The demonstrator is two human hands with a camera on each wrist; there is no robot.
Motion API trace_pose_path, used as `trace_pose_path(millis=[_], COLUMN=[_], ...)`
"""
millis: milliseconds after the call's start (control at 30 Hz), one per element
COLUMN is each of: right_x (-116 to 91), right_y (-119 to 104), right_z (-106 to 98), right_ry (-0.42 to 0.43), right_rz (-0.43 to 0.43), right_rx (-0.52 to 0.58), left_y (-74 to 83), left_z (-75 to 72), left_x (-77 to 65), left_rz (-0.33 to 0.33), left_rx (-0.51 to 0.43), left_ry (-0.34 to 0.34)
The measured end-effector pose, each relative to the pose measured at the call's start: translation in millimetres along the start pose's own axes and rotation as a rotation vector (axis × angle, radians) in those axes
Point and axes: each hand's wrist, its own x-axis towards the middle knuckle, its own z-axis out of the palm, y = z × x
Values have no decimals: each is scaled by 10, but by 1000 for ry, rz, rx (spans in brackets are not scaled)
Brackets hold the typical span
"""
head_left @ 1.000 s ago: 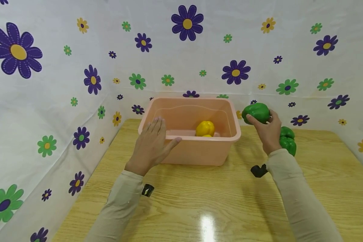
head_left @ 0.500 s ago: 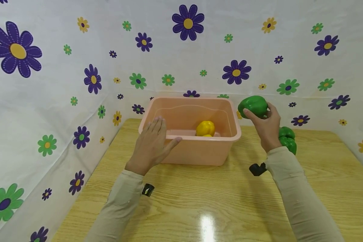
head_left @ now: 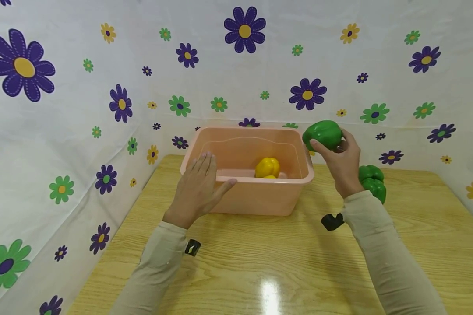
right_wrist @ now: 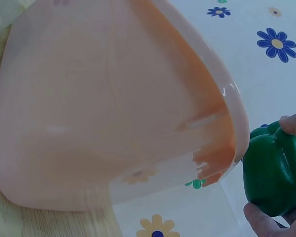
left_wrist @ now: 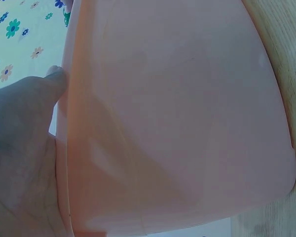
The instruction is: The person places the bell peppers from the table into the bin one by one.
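A green bell pepper (head_left: 324, 134) is held between the thumb and fingers of my right hand (head_left: 344, 162), raised just beside the right rim of a pink plastic tub (head_left: 256, 197). The right wrist view shows the same green bell pepper (right_wrist: 271, 170) close to the tub's rim. My left hand (head_left: 195, 188) lies with straight fingers on the tub's front left rim, thumb spread along the edge. In the left wrist view that hand (left_wrist: 24, 123) touches the rim. Inside the tub sits a yellow bell pepper (head_left: 268, 167), with a sliver of more yellow in front, mostly hidden by the front wall.
More green pepper (head_left: 373, 183) lies on the wooden table (head_left: 236, 262) behind my right wrist, partly covered by it. A flower-printed white cloth (head_left: 260, 70) hangs behind and at both sides of the table.
My right hand has carried the green bell pepper up and leftward, toward the tub's right rim. The left hand, the tub and the yellow pepper have stayed where they were.
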Motion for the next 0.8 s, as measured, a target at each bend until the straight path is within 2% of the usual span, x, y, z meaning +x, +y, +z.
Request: trace_pose_path(millis=[800], right_x=[-100], right_y=[-101], right_z=[93], right_ry=[-58], right_rz=[-8], right_rx=[-4], left_y=[2], left_z=[-9], left_x=[-2], left_rz=[4], left_rx=[-3], left_ry=[1])
